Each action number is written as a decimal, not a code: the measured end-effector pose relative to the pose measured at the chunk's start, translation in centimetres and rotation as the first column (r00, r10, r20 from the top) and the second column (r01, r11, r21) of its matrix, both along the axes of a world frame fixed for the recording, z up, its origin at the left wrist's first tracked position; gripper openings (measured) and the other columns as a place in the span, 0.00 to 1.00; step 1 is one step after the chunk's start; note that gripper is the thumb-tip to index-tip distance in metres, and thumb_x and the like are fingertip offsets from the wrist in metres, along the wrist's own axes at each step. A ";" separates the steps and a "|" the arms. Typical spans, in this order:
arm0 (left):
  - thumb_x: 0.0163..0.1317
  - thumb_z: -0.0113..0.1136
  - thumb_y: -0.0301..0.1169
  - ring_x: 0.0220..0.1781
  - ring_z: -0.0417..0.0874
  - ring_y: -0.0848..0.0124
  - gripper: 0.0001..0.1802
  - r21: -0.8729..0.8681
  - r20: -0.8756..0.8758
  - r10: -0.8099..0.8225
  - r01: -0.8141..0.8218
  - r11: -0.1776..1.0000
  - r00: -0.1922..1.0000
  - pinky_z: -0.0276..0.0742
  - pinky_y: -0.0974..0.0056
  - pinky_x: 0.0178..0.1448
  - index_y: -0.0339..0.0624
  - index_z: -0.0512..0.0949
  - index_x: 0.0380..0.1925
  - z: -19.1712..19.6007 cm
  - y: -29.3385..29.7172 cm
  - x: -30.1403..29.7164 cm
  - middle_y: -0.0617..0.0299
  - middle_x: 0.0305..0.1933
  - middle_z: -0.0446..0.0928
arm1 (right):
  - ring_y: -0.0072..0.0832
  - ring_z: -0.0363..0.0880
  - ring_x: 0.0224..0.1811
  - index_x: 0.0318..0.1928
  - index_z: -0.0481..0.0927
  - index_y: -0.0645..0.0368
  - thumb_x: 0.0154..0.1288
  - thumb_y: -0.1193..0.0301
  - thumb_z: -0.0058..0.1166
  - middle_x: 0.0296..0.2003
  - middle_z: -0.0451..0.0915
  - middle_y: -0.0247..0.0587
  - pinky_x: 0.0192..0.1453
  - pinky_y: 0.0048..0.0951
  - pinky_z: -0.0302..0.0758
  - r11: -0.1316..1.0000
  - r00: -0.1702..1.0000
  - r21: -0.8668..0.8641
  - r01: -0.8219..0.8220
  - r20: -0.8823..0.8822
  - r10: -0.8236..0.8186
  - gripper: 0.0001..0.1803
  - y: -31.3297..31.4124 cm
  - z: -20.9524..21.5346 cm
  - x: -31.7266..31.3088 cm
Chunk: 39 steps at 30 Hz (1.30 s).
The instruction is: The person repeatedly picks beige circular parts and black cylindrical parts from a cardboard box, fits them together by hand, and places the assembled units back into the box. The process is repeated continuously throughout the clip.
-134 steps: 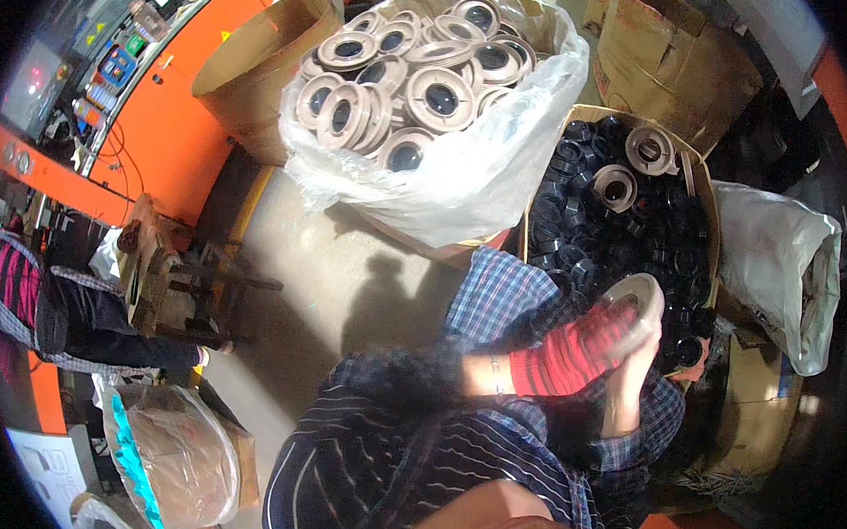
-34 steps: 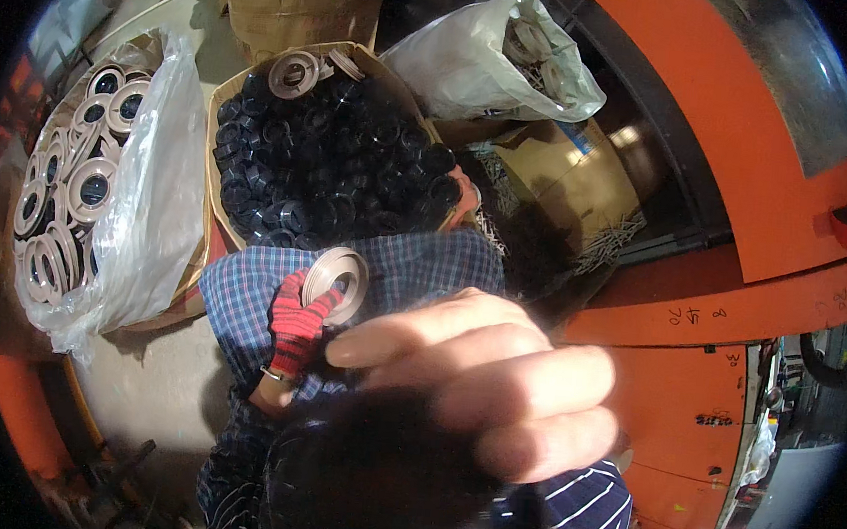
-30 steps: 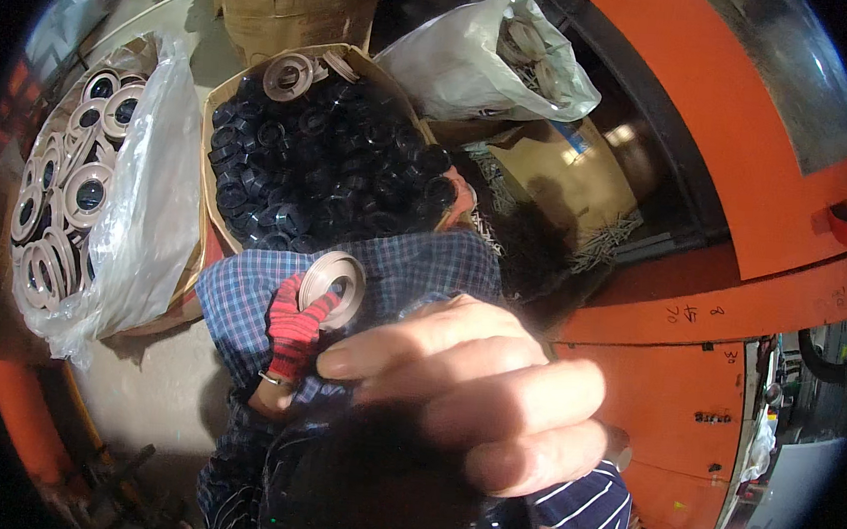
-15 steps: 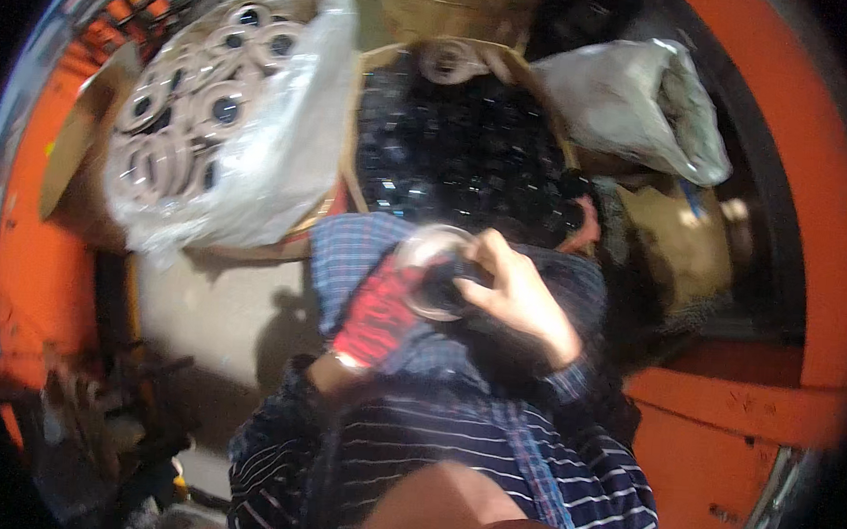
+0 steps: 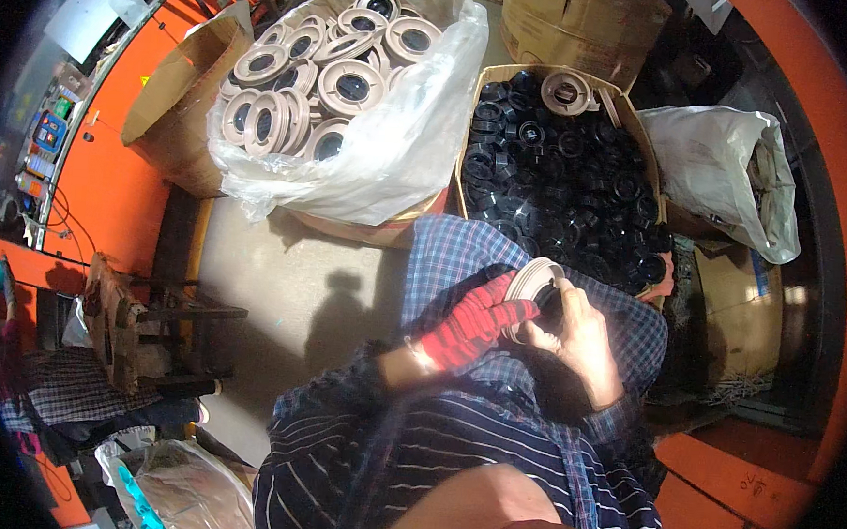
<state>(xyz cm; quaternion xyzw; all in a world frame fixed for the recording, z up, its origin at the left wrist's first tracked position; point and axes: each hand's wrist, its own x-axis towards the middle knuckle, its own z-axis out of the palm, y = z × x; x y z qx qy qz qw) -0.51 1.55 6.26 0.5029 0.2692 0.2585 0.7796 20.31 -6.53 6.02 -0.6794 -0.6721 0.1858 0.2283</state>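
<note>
My left hand [image 5: 473, 323], in a red knitted glove, grips a beige plastic ring [image 5: 531, 281] over my lap. My bare right hand [image 5: 579, 337] holds a black plastic part [image 5: 549, 303] against the ring's open side. Both hands meet on the same piece, above a blue checked cloth [image 5: 463, 257] on my knees. Just beyond them stands a cardboard box [image 5: 636, 122] full of black plastic parts, with two beige rings [image 5: 565, 91] lying on top at its far end.
A large clear plastic bag [image 5: 402, 147] of beige rings sits far left. An open cardboard box [image 5: 176, 104] stands beside it. A white bag [image 5: 729, 177] lies at right. Orange machine frames run along both sides. A wooden stool [image 5: 133, 329] stands at left.
My right hand, which loomed close to the camera a second ago, has come down onto the ring held by my gloved left hand. The view has swung back over the boxes.
</note>
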 end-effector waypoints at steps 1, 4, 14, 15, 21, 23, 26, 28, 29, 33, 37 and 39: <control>0.72 0.63 0.33 0.59 0.79 0.72 0.26 0.066 -0.098 0.013 -0.006 0.998 0.995 0.75 0.63 0.63 0.39 0.73 0.68 0.2 -0.2 0.3 0.59 0.59 0.80 | 0.50 0.87 0.49 0.67 0.69 0.68 0.54 0.46 0.74 0.57 0.80 0.63 0.53 0.40 0.84 0.998 0.995 0.021 0.054 -0.083 -0.052 0.50 0.2 -0.6 0.0; 0.71 0.65 0.38 0.62 0.81 0.64 0.32 0.316 -0.163 0.113 -0.057 0.947 0.980 0.75 0.60 0.65 0.39 0.70 0.71 0.1 -1.0 1.5 0.53 0.61 0.80 | 0.39 0.86 0.50 0.64 0.74 0.65 0.65 0.47 0.67 0.54 0.83 0.56 0.57 0.39 0.83 0.972 0.916 0.014 0.233 -0.339 -0.214 0.39 1.0 -2.4 -0.7; 0.68 0.68 0.39 0.64 0.81 0.58 0.34 0.305 -0.059 0.210 -0.183 0.934 0.976 0.76 0.57 0.67 0.37 0.70 0.70 -1.7 0.9 1.6 0.47 0.62 0.80 | 0.30 0.86 0.44 0.66 0.72 0.65 0.61 0.60 0.73 0.46 0.85 0.45 0.49 0.32 0.83 0.971 0.947 0.200 0.133 -0.315 -0.065 0.38 3.9 -1.6 1.2; 0.67 0.70 0.38 0.65 0.80 0.59 0.35 0.073 0.041 0.163 -0.165 0.984 0.986 0.76 0.56 0.67 0.37 0.70 0.70 -1.6 1.1 1.6 0.47 0.62 0.80 | 0.28 0.84 0.44 0.66 0.72 0.65 0.58 0.61 0.75 0.45 0.84 0.46 0.50 0.30 0.82 0.945 0.994 0.327 0.002 -0.104 0.034 0.40 3.5 -1.6 1.2; 0.68 0.63 0.32 0.71 0.77 0.51 0.31 0.981 -0.086 0.210 0.045 0.191 0.974 0.71 0.54 0.75 0.34 0.69 0.69 -0.5 0.3 0.8 0.44 0.70 0.73 | 0.34 0.85 0.51 0.68 0.71 0.67 0.79 0.62 0.49 0.55 0.82 0.47 0.58 0.37 0.83 0.951 -0.117 -0.280 0.128 -0.957 -0.266 0.26 2.6 -4.6 -1.9; 0.66 0.63 0.30 0.74 0.74 0.50 0.31 0.991 -0.125 0.120 0.129 -0.025 0.985 0.68 0.49 0.78 0.34 0.70 0.68 -1.1 1.0 -0.1 0.44 0.72 0.72 | 0.35 0.82 0.53 0.67 0.70 0.68 0.81 0.59 0.44 0.55 0.81 0.47 0.61 0.40 0.81 0.971 -0.167 -0.237 -0.040 -0.956 -0.241 0.26 1.5 -4.8 -2.4; 0.66 0.57 0.26 0.78 0.69 0.49 0.31 0.979 -0.169 -0.201 0.141 -0.147 0.965 0.63 0.42 0.81 0.36 0.69 0.70 -2.0 1.8 -1.9 0.44 0.74 0.69 | 0.32 0.81 0.43 0.58 0.75 0.66 0.82 0.55 0.43 0.45 0.83 0.45 0.50 0.35 0.80 0.946 -0.161 -0.253 -0.205 -0.944 -0.287 0.24 -0.4 -3.7 -2.5; 0.74 0.48 0.28 0.78 0.70 0.54 0.26 0.974 -0.129 -0.258 0.073 -0.212 0.957 0.64 0.43 0.80 0.39 0.69 0.71 -1.4 2.7 -2.9 0.47 0.75 0.69 | 0.31 0.81 0.36 0.52 0.79 0.65 0.82 0.53 0.43 0.39 0.84 0.43 0.43 0.32 0.80 0.913 -0.109 -0.250 -0.323 -0.948 -0.299 0.25 -0.6 -2.6 -1.9; 0.73 0.52 0.33 0.74 0.73 0.52 0.23 0.988 -0.014 -0.261 0.053 0.143 0.965 0.67 0.43 0.78 0.39 0.74 0.65 -0.5 3.6 -3.2 0.48 0.70 0.73 | 0.30 0.81 0.32 0.49 0.81 0.65 0.82 0.51 0.42 0.36 0.84 0.42 0.39 0.30 0.80 0.883 -0.057 -0.247 -0.398 -0.955 -0.293 0.27 -0.3 -2.1 -1.2; 0.72 0.61 0.40 0.62 0.83 0.52 0.25 0.778 -0.475 0.421 0.145 0.611 0.773 0.77 0.52 0.67 0.40 0.75 0.64 7.4 9.8 -4.5 0.48 0.60 0.81 | 0.32 0.85 0.30 0.42 0.86 0.64 0.80 0.50 0.48 0.32 0.87 0.42 0.34 0.33 0.81 0.937 0.728 -0.294 -0.189 -0.682 -0.067 0.28 6.9 -3.1 4.7; 0.66 0.66 0.27 0.77 0.68 0.54 0.36 0.943 0.174 0.793 0.133 -0.305 0.584 0.61 0.55 0.80 0.37 0.65 0.74 12.9 20.4 -2.1 0.46 0.74 0.70 | 0.52 0.85 0.47 0.47 0.83 0.58 0.64 0.63 0.64 0.43 0.85 0.51 0.48 0.46 0.81 0.970 0.970 0.002 0.244 0.002 -0.244 0.15 15.3 -7.3 14.0; 0.64 0.68 0.28 0.79 0.64 0.51 0.39 0.993 0.116 0.681 -0.102 -0.061 0.723 0.57 0.53 0.82 0.38 0.65 0.74 10.5 22.1 2.0 0.46 0.76 0.67 | 0.52 0.82 0.54 0.62 0.74 0.56 0.63 0.75 0.58 0.61 0.76 0.51 0.56 0.49 0.81 0.954 0.920 0.038 0.297 0.257 -0.296 0.25 18.2 -10.4 16.9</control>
